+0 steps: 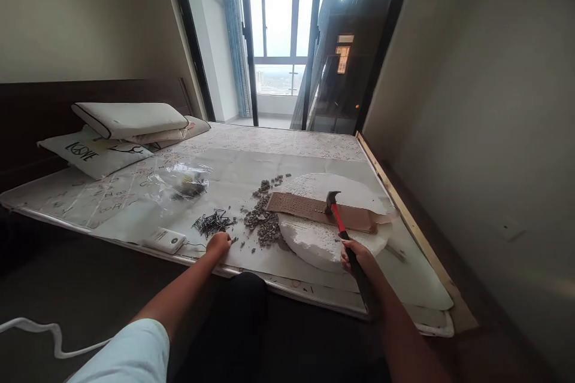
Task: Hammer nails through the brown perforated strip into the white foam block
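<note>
Roughly level with each other, two bare hands sit at the near side of the white foam disc (305, 242), our landmark. Left of it, we see the left hand (218, 244) closed, fingertips apparently pinching a thin dark piece (234, 240); maybe a nail, too small for us to confirm. At the disc's near right part, the right hand (359, 256) wraps the black grip of the hammer (338, 220).

Key relation: the brown strip (296, 206) lies across the disc, long axis running left to right, peppered with small holes. We place it ahead of the right hand, which is nearer; from the left hand it is ahead and to the right. The hammer's long axis runs away from us and slightly left, its head over the strip; contact, we can't tell.

Left of the disc we get grey rubble (268, 232), further left a heap of nails (211, 222), then a white device (165, 240) with a cable, its print too small to read. Beyond the nails, left of the disc: a clear plastic bag (162, 182) with dark contents.

Far left of the disc, we read "LOVE" on a cushion (92, 158); the mattress (309, 145) behind the disc carries scattered printed letters, and no brand is legible to us. Farthest, beyond the disc: a window (278, 12).
</note>
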{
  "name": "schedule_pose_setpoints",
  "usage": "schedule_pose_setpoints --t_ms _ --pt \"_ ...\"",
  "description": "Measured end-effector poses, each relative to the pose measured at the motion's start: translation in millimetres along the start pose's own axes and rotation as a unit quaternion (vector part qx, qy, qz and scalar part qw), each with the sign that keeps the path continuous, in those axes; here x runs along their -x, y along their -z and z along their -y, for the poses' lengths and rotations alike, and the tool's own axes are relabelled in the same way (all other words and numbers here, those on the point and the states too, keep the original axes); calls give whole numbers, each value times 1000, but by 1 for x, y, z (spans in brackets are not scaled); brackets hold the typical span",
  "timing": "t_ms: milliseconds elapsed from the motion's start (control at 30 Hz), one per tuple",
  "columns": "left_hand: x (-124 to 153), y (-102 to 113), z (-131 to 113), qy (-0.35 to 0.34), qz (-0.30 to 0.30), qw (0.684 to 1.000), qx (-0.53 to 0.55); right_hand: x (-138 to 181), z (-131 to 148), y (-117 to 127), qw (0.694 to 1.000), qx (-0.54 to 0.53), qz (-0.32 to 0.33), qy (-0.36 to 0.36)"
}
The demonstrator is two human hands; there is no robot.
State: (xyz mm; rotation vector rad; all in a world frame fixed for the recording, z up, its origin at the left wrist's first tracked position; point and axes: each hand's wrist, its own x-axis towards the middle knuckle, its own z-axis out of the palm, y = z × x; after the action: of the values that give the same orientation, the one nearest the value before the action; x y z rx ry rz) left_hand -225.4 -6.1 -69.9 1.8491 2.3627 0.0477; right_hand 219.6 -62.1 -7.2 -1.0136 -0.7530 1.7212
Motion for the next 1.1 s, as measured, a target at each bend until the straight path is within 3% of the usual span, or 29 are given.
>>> schedule_pose_setpoints --t_ms 267,400,533,633,833,967,1100 --pt "-11 4 -7 -31 14 999 -15 2 6 -5 1000 4 -6 5" --pt "-13 22 -14 -42 -1 999 -21 4 13 -12 1000 9 -15 17" --pt "-15 48 -37 -61 -64 994 62 8 24 -17 999 5 -18 50" --pt "-15 68 -75 -100 -74 979 163 12 33 -20 997 -1 -12 74" --pt "-18 87 -193 -188 15 897 401 19 47 -17 996 -14 -22 84" --pt "-24 81 -268 -243 72 857 448 22 53 -12 996 -12 -24 87" --pt "-32 60 -321 -251 64 869 422 23 56 -8 996 -16 -28 77"
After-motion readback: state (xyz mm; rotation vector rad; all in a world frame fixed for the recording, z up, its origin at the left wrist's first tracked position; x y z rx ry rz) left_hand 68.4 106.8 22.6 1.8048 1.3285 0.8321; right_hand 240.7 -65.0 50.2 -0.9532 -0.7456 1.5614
